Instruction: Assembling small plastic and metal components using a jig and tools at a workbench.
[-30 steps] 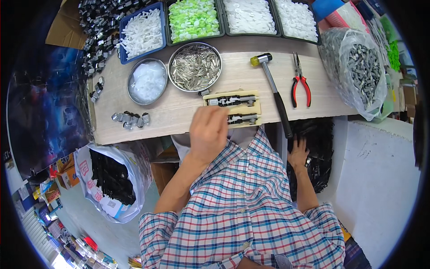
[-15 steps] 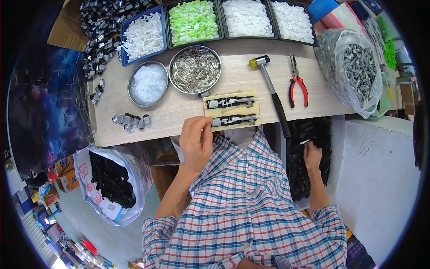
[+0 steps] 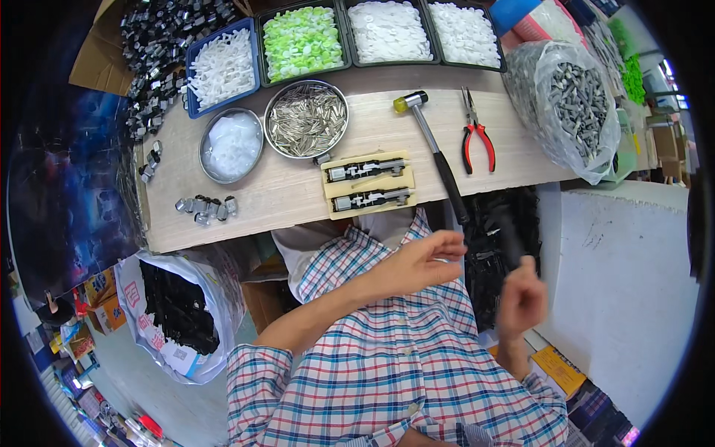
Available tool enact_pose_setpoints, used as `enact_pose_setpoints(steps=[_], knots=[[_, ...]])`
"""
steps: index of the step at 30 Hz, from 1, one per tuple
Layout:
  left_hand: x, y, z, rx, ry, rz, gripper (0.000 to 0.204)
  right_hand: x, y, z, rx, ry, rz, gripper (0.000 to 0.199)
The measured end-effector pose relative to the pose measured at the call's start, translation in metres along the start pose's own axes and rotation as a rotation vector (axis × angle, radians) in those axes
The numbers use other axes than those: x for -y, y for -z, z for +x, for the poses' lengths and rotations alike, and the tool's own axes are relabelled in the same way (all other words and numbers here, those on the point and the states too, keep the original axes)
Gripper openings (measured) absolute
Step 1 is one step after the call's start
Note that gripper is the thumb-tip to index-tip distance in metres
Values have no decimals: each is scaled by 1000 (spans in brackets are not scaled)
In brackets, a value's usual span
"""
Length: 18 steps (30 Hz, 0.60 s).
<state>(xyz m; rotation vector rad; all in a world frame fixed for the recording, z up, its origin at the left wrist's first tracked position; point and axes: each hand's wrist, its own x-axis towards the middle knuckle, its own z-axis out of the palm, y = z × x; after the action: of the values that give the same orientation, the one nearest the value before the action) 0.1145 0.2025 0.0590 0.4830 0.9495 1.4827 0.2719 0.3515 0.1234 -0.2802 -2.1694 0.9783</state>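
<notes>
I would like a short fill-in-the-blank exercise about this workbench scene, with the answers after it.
1. The pliers have ___ handles.
2. The hammer lies to the ___ of the pliers.
3. The round bowl holds small ___ pins.
4. The right hand holds a ___ part.

Answers: red; left; metal; black

I am seeing my left hand [image 3: 417, 262] hovering just below the table [image 3: 283, 197] edge, with the block [image 3: 369, 185] lying right above it. The hammer [image 3: 436, 153] and pliers [image 3: 477, 138] are lying above and right of that hand. My right hand [image 3: 521, 298] is sitting right of the left, beside the bin of parts [image 3: 499, 238].
</notes>
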Motion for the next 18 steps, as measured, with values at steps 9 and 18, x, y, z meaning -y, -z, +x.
enact_pose_setpoints(steps=[9,18], knots=[[-20,14,-19,-284,-307,-598,26,-11,-111,19,484,249,380,25],[-29,39,-51,-503,-572,-514,30,-6,-142,29,444,291,277,32]])
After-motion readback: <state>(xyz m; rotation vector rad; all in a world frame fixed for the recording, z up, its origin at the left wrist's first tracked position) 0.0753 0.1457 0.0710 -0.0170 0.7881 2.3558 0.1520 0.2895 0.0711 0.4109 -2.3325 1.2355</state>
